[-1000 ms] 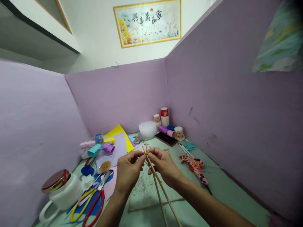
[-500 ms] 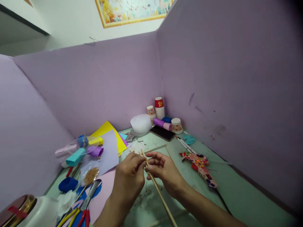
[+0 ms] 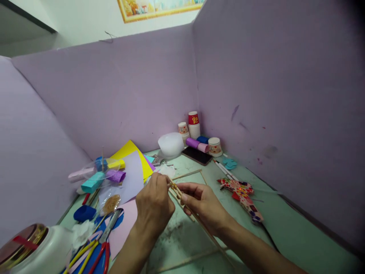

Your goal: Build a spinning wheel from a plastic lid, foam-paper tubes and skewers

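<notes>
My right hand (image 3: 203,205) is closed around a few thin wooden sticks (image 3: 203,228), which slant from my fingers down toward the table's near side. At their upper ends, my left hand (image 3: 154,207) has its fingers pinched together. A small amber-yellow rubber band (image 3: 172,185) seems to wrap the sticks between the two hands; its exact shape is hard to make out. The left fingertips are partly hidden behind the hand. On the green table below lie more thin sticks (image 3: 186,175), joined at a corner beyond my right hand.
To the right lies a patterned glue gun (image 3: 241,196) with a cord, near white pens (image 3: 226,170). A phone (image 3: 196,155), white bowl (image 3: 171,145) and paper cups (image 3: 194,125) stand at the back. On the left are scissors (image 3: 107,232), coloured paper (image 3: 129,179) and a bag of rubber bands (image 3: 110,204).
My left hand has turned and shifted slightly up and left, its knuckles now covering the stick ends. More of the amber band shows. The view has tilted down slightly.
</notes>
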A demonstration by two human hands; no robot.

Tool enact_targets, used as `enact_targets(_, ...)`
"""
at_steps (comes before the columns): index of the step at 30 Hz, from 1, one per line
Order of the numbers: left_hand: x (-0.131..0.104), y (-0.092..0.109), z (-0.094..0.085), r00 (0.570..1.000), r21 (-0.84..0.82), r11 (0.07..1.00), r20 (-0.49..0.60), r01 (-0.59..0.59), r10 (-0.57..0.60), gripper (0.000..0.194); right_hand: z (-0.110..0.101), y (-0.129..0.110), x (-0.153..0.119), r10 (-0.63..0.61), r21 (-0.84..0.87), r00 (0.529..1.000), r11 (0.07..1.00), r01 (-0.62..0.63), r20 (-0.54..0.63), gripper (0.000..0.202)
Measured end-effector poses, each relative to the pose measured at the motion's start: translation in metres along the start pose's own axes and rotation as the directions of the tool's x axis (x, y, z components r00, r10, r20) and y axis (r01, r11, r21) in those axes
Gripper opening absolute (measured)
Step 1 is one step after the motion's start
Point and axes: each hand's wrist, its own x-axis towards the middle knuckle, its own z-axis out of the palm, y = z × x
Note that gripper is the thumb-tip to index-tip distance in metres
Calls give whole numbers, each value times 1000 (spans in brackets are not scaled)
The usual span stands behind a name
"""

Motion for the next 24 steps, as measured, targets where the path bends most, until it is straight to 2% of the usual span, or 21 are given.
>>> enact_targets(8,5,-5,-7,993,3,993,-30,116,-116,15,3,-4,-2,105,150,994,983,-106,13,31)
enact_targets(10,7,-8,-9,992,-135,982,27,130,-127,14,3,-6,-2,122,182,992,976,-123,17,31)
enact_targets(12,8,-9,-10,970,-344,908,127,240,-208,12,2,-7,-2,112,203,994,973,-112,11,30)
enact_targets(13,8,-9,-11,938,-433,833,202,345,-283,12,1,-7,-2,99,218,995,971,-99,8,30)
enact_targets(15,9,-5,-12,814,-522,627,426,578,-395,22,1,-6,-2,77,245,997,967,-77,7,32)
enact_targets(17,9,2,-13,688,-514,468,619,719,-378,32,1,-3,-2,60,250,998,966,-59,4,33)
enact_targets(18,9,7,-13,659,-507,435,663,744,-355,36,1,0,-2,54,251,999,967,-51,-5,33)
enact_targets(21,9,18,-13,649,-538,362,641,761,-410,35,2,7,-4,70,244,996,968,-53,-60,37)
enact_targets(24,9,19,-14,584,-568,180,688,803,-432,31,2,9,-6,132,141,988,983,-120,-78,40)
